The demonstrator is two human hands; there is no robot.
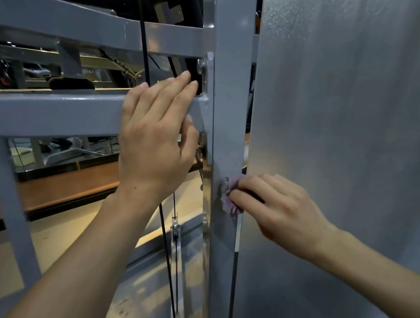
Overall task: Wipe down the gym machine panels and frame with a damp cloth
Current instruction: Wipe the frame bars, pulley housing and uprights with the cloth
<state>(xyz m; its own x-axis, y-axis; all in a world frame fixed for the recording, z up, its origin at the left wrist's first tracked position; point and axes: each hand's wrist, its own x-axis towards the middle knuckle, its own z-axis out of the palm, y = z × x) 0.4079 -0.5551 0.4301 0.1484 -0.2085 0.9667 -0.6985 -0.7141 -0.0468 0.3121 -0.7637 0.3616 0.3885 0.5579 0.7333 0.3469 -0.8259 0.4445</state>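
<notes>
Head view: mid-wipe. Right hand (272,204) at 5 o'clock, fingers clamped on pinkish cloth (229,198) against upright frame post (228,121). Left hand (155,138), fingers straight, together, flat on crossbar (45,113). Panel (351,94) at 3 o'clock likely unfinished.

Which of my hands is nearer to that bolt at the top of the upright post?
Left. Your left hand rests on the crossbar, fingertips just beside the bolt. Your right hand is well below, pressing the cloth against the post.
</notes>
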